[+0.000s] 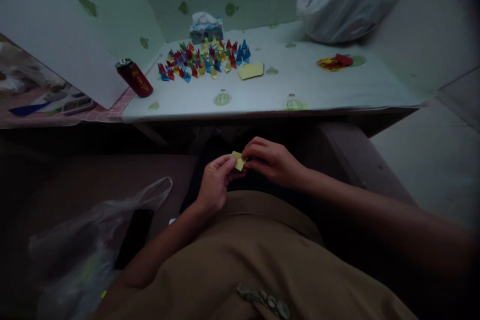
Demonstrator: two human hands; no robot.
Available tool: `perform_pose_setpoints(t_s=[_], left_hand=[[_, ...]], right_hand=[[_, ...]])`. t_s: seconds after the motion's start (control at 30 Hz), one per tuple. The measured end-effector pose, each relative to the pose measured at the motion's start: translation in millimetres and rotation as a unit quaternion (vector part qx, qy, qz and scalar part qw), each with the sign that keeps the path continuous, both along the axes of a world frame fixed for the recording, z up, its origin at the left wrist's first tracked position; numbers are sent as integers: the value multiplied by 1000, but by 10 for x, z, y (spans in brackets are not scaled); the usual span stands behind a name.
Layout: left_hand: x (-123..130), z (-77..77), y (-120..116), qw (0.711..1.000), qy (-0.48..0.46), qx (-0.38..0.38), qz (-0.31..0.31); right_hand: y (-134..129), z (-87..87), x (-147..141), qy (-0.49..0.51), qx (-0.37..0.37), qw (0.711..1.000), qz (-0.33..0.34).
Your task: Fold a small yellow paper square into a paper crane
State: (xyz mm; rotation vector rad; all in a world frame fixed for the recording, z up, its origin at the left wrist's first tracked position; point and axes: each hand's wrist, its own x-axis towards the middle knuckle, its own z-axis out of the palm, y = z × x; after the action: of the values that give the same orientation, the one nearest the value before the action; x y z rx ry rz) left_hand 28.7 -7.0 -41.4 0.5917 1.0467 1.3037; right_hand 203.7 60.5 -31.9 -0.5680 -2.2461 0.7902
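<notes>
Above my lap, both hands hold a small folded piece of yellow paper (239, 161). My left hand (217, 178) pinches its left side between thumb and fingers. On its right edge, the fingertips of my right hand (273, 161) are pressed together and cover part of it. On the table ahead stand many small folded paper figures (202, 60) in red, blue, yellow, green and purple. A flat stack of yellow paper sheets (250, 71) lies just right of them.
A tissue box (206, 31) stands behind the figures, and a dark red can (135, 78) at their left. Red and yellow pieces (335, 62) lie at the right, before a white plastic bag (333, 10). Beside me are a phone (134, 237) and a clear bag (78, 240).
</notes>
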Motion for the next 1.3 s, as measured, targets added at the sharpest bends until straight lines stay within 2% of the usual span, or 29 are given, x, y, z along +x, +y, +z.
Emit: perform_pose_setpoints(t_s=[0.2, 0.4, 0.63, 0.93, 1.2, 1.3], left_hand=[[0, 24, -2, 1000, -18, -19, -1], [13, 15, -11, 1000, -7, -3, -20], [40, -54, -37, 996, 48, 66, -38], [26, -69, -41, 986, 133, 102, -15], [32, -23, -47, 982, 149, 114, 0], [31, -31, -47, 980, 155, 123, -2]], right_hand=[[12, -1, 11, -15, 10, 1000, 23], [-29, 18, -3, 12, 18, 1000, -18], [-36, 9, -29, 67, 31, 995, -70], [-85, 69, -39, 75, -1, 995, -69], [-97, 109, -43, 78, -64, 992, -80], [-85, 100, -38, 67, -57, 993, -79]])
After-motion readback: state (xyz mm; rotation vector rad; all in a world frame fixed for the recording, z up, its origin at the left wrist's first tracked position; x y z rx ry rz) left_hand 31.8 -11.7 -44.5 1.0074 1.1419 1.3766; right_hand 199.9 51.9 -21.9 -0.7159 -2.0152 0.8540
